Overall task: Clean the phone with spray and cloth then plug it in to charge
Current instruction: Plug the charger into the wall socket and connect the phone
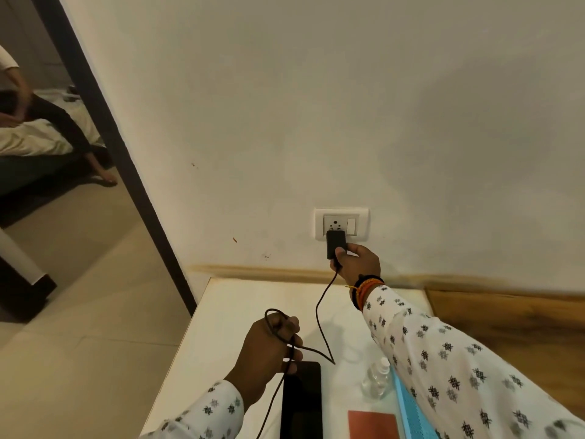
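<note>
A black phone (301,402) lies flat on the white table (228,312), screen dark. My right hand (356,263) grips a black charger adapter (335,243) held against the white wall socket (342,224). Its black cable (321,324) drops from the adapter, bends on the table and runs to my left hand (272,346), which is shut on a loop of it above the phone's top edge. The cable then trails down along the phone's left side. A small clear spray bottle (376,380) stands to the right of the phone. A light blue cloth (411,410) lies beside the bottle, partly under my right sleeve.
A reddish-brown flat item (373,424) lies at the table's near edge. A wooden skirting (506,315) runs along the wall behind the table. A dark door frame (126,172) stands left; beyond it a person sits on a bed (38,137). Tiled floor (79,359) lies to the left.
</note>
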### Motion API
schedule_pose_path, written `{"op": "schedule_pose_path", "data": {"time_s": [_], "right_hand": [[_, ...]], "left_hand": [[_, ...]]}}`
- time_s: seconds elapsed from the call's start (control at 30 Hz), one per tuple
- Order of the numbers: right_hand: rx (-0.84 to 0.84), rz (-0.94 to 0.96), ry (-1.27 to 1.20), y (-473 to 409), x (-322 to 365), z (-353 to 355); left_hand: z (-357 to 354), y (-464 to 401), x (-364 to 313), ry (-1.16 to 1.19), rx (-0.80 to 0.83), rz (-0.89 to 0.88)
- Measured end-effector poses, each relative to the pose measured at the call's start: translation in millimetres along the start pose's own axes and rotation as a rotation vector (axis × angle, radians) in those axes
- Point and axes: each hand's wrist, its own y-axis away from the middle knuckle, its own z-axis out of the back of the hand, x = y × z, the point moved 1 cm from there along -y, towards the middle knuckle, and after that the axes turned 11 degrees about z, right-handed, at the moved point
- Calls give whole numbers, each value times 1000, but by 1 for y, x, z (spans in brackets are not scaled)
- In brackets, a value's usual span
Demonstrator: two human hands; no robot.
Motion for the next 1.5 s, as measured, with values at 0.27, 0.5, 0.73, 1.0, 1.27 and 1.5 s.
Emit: {"op": "schedule_pose_path", "data": {"time_s": [0.27, 0.5, 0.73, 1.0, 1.27, 1.5], "right_hand": [[-68, 47, 10, 4, 2, -6], [-117, 152, 46, 6, -1, -7], [-106, 147, 35, -3, 10, -8], [-32, 116, 327, 12, 32, 1], [367, 576, 257, 182, 41, 10], [311, -70, 99, 238, 13, 32]], "left_hand": [[-2, 3, 4, 21, 21, -4], [-1, 1, 6, 31, 28, -4], [-6, -2, 12, 50, 25, 7], [-4, 14, 12, -3, -110, -76], [-1, 32, 8, -1, -362, -209], [8, 60, -2, -473, -458, -399]]}}
